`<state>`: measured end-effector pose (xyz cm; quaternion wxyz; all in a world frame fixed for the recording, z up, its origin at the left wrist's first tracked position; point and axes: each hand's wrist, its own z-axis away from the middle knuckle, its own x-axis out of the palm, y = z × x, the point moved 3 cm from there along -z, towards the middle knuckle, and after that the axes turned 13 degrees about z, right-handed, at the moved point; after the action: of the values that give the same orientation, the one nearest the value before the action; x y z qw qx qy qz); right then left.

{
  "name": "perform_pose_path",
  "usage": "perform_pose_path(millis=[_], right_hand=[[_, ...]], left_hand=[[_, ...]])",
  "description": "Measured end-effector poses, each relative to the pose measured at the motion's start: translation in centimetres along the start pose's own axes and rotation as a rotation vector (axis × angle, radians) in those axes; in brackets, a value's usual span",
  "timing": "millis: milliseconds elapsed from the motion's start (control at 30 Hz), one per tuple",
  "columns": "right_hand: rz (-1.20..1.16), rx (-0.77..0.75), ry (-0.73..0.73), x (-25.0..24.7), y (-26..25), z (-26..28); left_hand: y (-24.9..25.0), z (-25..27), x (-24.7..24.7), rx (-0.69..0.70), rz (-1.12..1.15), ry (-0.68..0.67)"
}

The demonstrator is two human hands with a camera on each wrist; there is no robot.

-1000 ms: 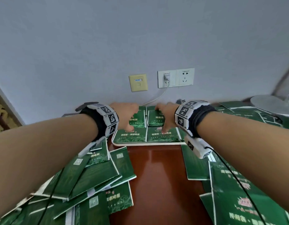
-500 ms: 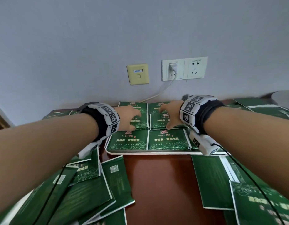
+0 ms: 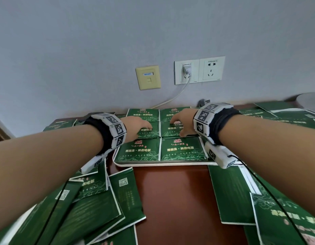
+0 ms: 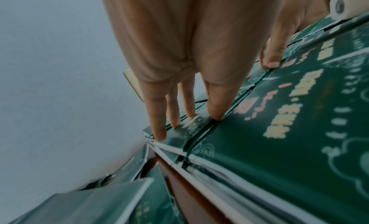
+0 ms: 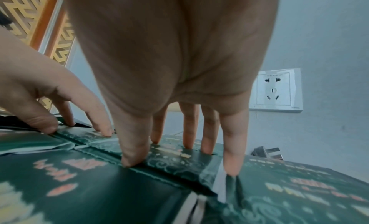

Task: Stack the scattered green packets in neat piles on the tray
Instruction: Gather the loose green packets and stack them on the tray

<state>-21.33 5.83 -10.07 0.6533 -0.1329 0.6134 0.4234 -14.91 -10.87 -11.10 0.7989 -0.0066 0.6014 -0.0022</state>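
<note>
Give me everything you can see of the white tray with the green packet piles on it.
The flat white tray sits on the reddish-brown wooden table near the wall. Only its thin rounded front rim and left corner show; its material cannot be told. Glossy green packets in two columns, three rows, cover it. The left hand and right hand press straight fingers on the middle-row piles. Loose green packets lie around it on the table.

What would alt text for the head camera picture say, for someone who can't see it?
Both hands, left hand and right hand, press straight fingers onto green packets stacked in six neat piles on a white tray. Loose packets lie scattered over the brown table on either side.
</note>
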Motion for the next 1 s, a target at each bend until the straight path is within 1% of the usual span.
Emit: perform_pose_path(millis=[100,267,367,500,600,700,733,833,933,1000], right_hand=[[0.015,0.012,0.008,-0.2,-0.2,0.3],[0.008,0.036,0.033,-1.6,-1.2,2.2],[0.025,0.034,0.036,-3.2,-2.8,4.3],[0.076,0.023,0.021,-4.5,-6.3,7.4],[0.088,-0.007,0.004,-4.1,-9.2,8.8],[-0.043,-0.053,-0.015,-2.8,-12.3,10.4],[-0.052,-0.061,-0.027,-2.3,-13.4,10.8],[0.012,0.01,-0.035,-0.9,-15.9,11.2],[0.027,0.032,0.036,-0.8,-17.0,11.5],[0.039,0.004,0.019,-0.9,-17.4,11.5]], left_hand=[[0.0,0.9,-0.3,0.016,0.021,0.011],[0.1,4.2,-0.7,0.041,0.011,0.036],[0.6,7.4,-0.3,0.044,-0.002,0.029],[1.4,12.3,1.1,0.053,0.021,0.007],[1.6,15.9,2.6,0.048,0.046,0.0],[2.1,19.0,4.1,0.055,0.132,-0.016],[2.4,19.9,4.6,0.07,0.17,-0.016],[3.9,22.0,6.3,0.115,0.268,-0.071],[5.2,22.9,7.6,0.126,0.222,-0.135],[5.5,22.8,7.9,0.11,0.204,-0.125]])
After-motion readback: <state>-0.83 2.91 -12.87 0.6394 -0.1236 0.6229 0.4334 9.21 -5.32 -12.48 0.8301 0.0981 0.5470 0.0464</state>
